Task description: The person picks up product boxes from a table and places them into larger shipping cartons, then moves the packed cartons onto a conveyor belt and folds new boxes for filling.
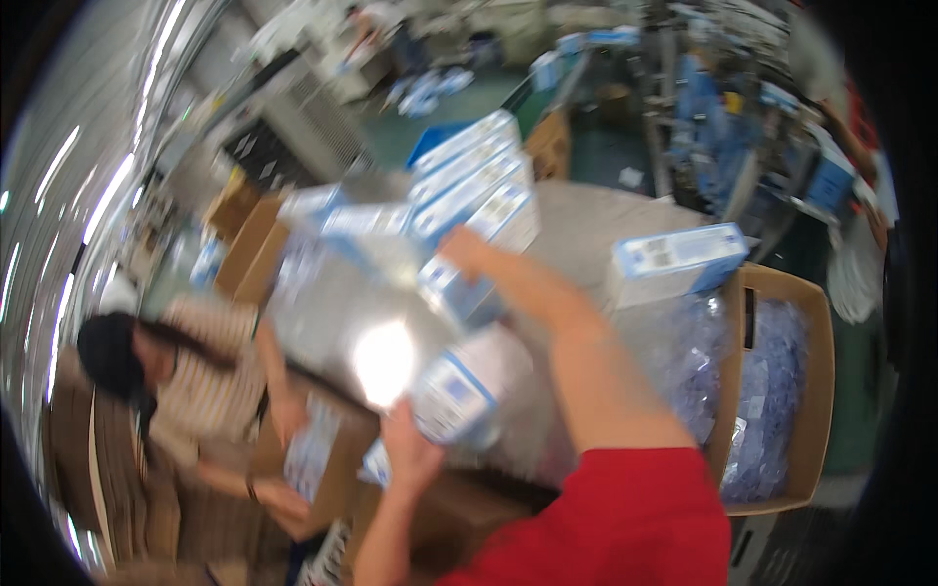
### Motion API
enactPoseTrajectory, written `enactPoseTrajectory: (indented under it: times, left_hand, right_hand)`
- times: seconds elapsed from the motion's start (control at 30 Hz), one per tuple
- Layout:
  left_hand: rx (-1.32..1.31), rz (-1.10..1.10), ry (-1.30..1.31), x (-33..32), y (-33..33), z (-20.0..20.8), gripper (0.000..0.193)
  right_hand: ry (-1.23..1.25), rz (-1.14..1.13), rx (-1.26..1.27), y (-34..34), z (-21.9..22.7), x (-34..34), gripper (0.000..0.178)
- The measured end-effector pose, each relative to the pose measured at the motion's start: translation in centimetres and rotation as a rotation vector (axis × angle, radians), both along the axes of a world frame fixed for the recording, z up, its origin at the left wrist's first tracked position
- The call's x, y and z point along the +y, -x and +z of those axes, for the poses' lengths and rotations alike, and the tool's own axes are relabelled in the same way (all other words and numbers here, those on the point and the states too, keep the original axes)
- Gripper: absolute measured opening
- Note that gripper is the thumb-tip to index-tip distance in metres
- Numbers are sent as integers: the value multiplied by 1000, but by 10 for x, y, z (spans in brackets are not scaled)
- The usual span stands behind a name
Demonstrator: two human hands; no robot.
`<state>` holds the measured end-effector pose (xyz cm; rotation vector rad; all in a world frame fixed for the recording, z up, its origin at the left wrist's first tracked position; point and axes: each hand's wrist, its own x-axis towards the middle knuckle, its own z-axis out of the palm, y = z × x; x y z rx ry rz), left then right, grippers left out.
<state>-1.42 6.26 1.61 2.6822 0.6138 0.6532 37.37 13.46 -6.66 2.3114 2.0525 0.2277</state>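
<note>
My left hand [412, 447] is closed on the lower left edge of a white and blue carton [454, 396], held tilted above the shiny metal table [332, 293]. Farther off, my right hand [467, 252] reaches across with its fingers closed over the top of another blue and white carton [457, 293]. Behind that hand stands a row of similar cartons [469, 181], side by side. Motion blurs both hands, and the fingertips of the right one are partly hidden.
A co-worker [210, 371] in a striped top and dark cap handles an open cardboard box [337, 479] at left. One carton [679, 256] lies at right, beside a cardboard box [821, 391] of bluish plastic packets. Machinery [708, 127] stands behind.
</note>
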Motion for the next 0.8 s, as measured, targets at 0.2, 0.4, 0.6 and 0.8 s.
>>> enactPoseTrajectory:
  times: [0.2,0.4,0.6,0.8]
  left_hand:
    - [-891,274,905,4,220,82,63]
    - [-254,495,876,-42,340,17,73]
    - [166,433,532,-59,313,-106,71]
    - [644,340,437,-117,251,-208,67]
  right_hand:
    - [-61,130,231,96,7,-84,102]
    - [-109,-68,291,137,17,-124,93]
    - [-542,247,460,308,171,-141,82]
    - [-476,715,1022,471,222,-164,78]
